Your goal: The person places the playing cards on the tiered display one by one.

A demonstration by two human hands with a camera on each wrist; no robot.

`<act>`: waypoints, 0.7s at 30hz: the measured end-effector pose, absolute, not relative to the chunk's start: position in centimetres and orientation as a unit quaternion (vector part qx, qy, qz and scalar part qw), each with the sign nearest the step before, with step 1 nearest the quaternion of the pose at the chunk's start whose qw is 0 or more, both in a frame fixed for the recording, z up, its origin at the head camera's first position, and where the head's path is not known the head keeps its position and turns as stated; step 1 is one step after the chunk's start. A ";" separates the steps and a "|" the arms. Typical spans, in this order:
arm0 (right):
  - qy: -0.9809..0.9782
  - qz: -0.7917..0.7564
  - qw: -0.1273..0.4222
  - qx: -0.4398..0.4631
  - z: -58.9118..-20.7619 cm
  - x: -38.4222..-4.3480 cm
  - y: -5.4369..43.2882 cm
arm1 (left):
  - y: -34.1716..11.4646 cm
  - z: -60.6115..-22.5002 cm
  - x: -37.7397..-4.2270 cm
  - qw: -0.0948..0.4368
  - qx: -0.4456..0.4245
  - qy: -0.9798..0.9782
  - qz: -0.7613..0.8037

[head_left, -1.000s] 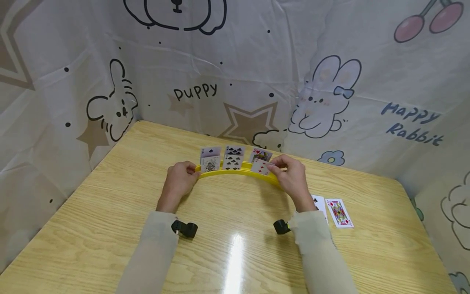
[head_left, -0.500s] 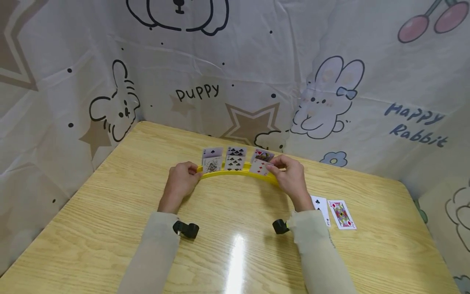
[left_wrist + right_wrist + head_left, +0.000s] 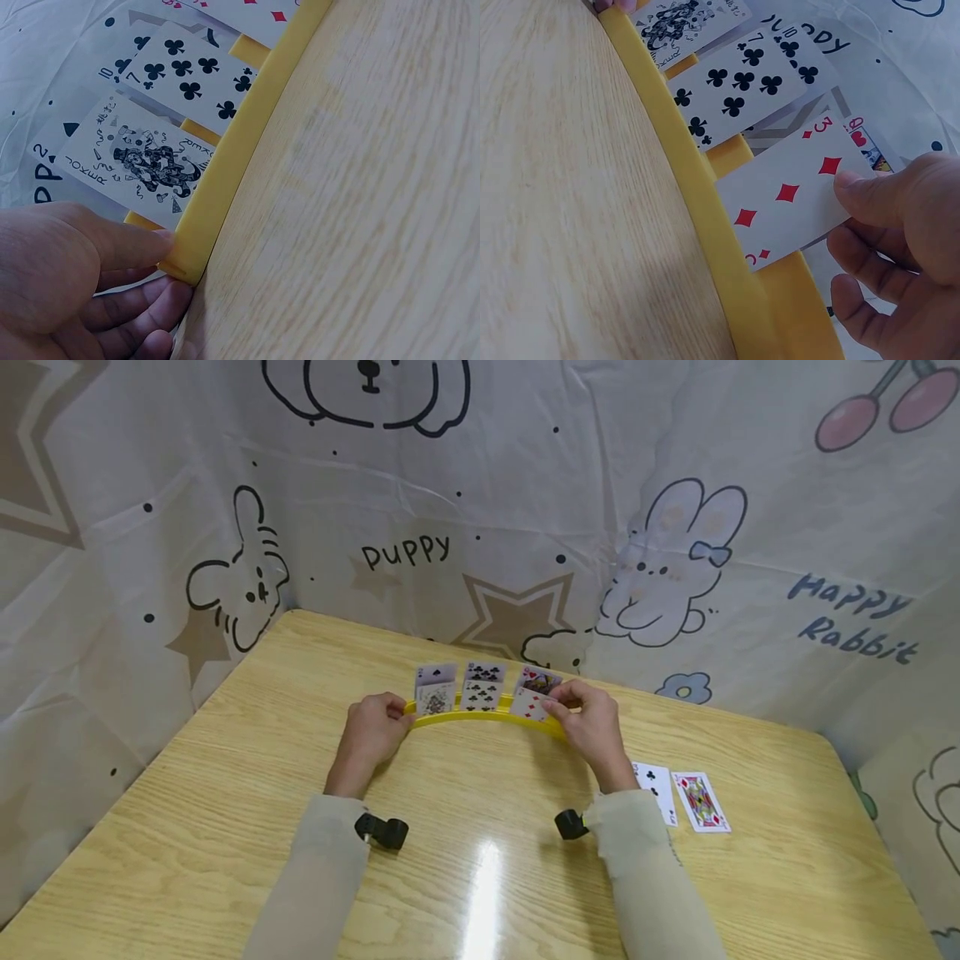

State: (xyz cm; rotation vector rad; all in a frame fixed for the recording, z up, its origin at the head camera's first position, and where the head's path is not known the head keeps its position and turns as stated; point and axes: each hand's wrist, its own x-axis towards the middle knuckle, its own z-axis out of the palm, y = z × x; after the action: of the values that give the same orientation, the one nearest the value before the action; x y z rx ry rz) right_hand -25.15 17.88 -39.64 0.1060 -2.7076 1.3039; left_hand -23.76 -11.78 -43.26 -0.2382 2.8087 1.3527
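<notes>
A curved yellow card holder (image 3: pixel 465 717) stands on the table, with playing cards upright in two rows. At its left end, my left hand (image 3: pixel 372 728) pinches the holder between thumb and fingers, close to the joker (image 3: pixel 146 161). Toward the other end, my right hand (image 3: pixel 594 727) pinches the three of diamonds (image 3: pixel 784 195), thumb on its face, its lower edge in the front slot. Behind that card, a queen of hearts (image 3: pixel 866 146) shows partly. Mid-holder, a seven of clubs (image 3: pixel 739 82) stands before a ten of clubs (image 3: pixel 810 67). A two of spades (image 3: pixel 431 672) rises behind the joker.
Right of my right forearm, a jack of diamonds (image 3: pixel 701 802) lies face up on the wooden table (image 3: pixel 225 827). Beside it is a clubs card (image 3: pixel 656 785), partly covered by the sleeve. A printed cloth (image 3: pixel 337 510) hangs behind the table.
The three of diamonds has straightened a little in the holder under my right hand. My left hand keeps its grip on the holder's end. The head view has shifted slightly.
</notes>
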 end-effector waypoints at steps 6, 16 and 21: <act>-0.899 0.434 0.056 0.023 -39.8 -25.1 17.8 | -11.6 -43.4 -23.7 0.004 -0.074 0.900 0.429; -0.899 0.433 0.063 0.031 -39.6 -25.0 18.0 | -11.6 -43.2 -23.7 -0.003 -0.072 0.902 0.425; -0.898 0.433 0.066 0.030 -39.5 -24.7 18.4 | -11.7 -43.2 -23.8 -0.002 -0.072 0.904 0.422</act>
State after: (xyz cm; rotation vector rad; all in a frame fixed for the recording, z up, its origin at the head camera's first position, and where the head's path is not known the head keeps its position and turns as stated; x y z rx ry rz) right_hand -24.75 18.40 -39.48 0.0904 -2.7099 1.3060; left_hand -23.77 -11.68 -43.18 -0.2255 2.8425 1.3273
